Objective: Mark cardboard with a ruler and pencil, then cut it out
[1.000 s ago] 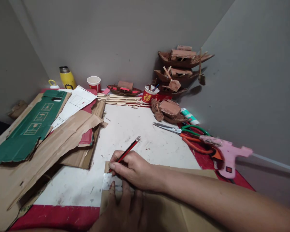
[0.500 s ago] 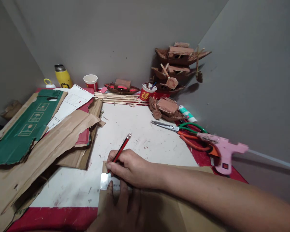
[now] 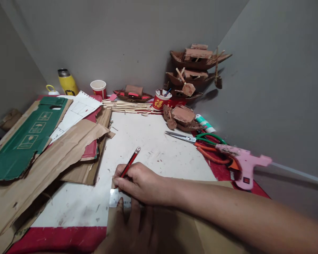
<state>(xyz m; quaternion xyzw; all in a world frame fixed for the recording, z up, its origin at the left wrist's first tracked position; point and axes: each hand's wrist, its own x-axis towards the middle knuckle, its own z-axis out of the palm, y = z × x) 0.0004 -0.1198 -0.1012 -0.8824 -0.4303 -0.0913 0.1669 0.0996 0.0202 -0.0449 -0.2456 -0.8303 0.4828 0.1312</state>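
A red and black pencil [image 3: 130,162] is gripped in my right hand [image 3: 140,183], its top leaning to the right and its tip hidden behind the fingers. Just below lies a shiny metal ruler [image 3: 113,198] on a sheet of brown cardboard [image 3: 180,233]. My left hand [image 3: 132,225] rests with fingers spread, the fingertips pressing on the ruler. The right hand covers part of the ruler's upper edge.
Torn cardboard pieces [image 3: 60,162] and a drawing sheet [image 3: 76,106] lie left. Thin wooden sticks [image 3: 129,106], a paper cup [image 3: 161,100] and model boats [image 3: 184,116] stand behind. Scissors [image 3: 185,137] and a pink glue gun [image 3: 245,164] are right.
My right hand has slid slightly left with the pencil along the ruler's upper edge. My left hand stays on the ruler. The view has shifted a little.
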